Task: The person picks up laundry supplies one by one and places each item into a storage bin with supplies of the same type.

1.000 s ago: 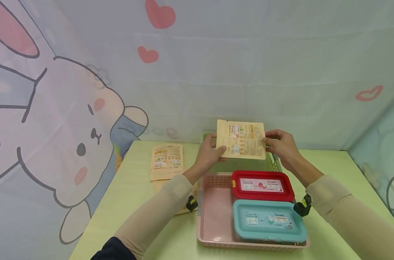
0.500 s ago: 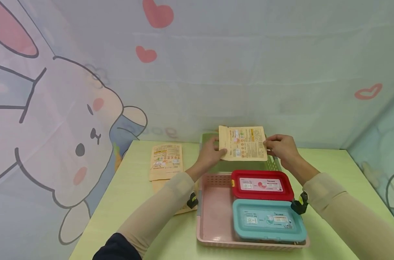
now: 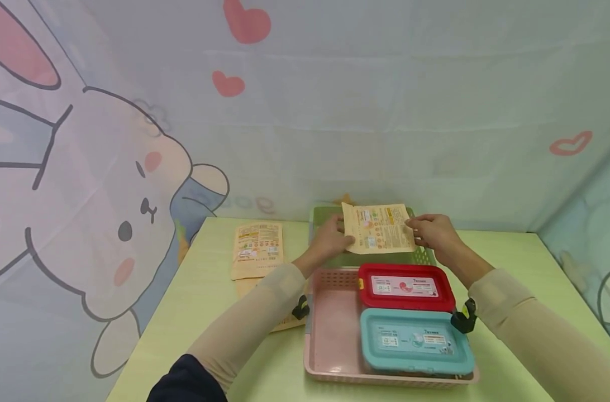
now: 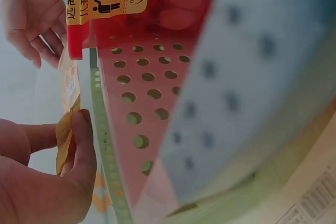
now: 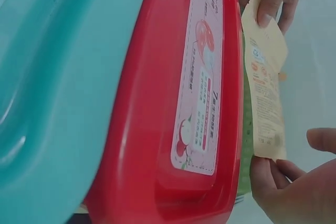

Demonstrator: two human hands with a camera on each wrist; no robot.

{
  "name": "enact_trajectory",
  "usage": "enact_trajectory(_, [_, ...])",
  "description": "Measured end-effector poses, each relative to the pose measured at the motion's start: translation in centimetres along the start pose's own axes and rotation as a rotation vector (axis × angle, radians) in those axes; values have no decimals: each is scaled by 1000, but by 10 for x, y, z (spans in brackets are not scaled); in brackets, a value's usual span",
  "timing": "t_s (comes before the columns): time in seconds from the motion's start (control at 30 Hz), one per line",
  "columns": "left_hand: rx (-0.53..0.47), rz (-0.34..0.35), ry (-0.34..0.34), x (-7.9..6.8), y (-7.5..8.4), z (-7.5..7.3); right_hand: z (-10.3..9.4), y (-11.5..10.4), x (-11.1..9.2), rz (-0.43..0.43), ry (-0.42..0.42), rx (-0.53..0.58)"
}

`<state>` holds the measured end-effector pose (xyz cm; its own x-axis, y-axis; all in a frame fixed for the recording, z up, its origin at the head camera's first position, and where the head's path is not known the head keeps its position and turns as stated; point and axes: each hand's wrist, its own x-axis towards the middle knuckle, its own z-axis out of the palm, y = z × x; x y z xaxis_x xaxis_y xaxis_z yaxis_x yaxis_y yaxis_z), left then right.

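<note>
A flat tan paper pouch [image 3: 379, 229] with printed text is held level over the green basket [image 3: 321, 212]. My left hand [image 3: 330, 241] pinches the pouch's left end between thumb and fingers, as the left wrist view shows. At the other end, my right hand [image 3: 438, 237] has its fingers at the pouch's edge. In the right wrist view, the thumb of that right hand [image 5: 299, 187] stands apart from the pouch [image 5: 265, 93]. Much of the basket's inside is hidden below the pouch.
A pink basket [image 3: 335, 329] in front holds a red-lidded box [image 3: 405, 273] and a teal-lidded box [image 3: 417, 357] on its right side. More tan pouches [image 3: 257, 251] lie on the table to the left, partly under my left sleeve. A printed cloth [image 3: 385, 111] hangs behind.
Both hands have lowered the pouch toward the green basket and shifted slightly right. The pouch now tilts a little, and more of the basket's back rim shows. The boxes have stayed put.
</note>
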<state>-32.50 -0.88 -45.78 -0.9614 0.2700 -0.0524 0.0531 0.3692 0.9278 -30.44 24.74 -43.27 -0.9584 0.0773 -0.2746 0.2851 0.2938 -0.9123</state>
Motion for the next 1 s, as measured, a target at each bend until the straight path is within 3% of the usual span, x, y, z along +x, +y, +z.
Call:
enact_trajectory(0.3, [-109, -70, -140, 6, 8, -4, -4, 2, 1, 43, -126, 11])
enact_trajectory(0.63, [-165, -164, -254, 12, 8, -10, -2, 5, -3, -3, -212, -17])
enact_trajectory(0.9, [-273, -274, -445, 15, 9, -17, 1, 6, -3, 38, -285, -87])
enact_trajectory(1.0, [-289, -302, -477, 16, 7, -18, 2, 8, -3, 44, -304, -82])
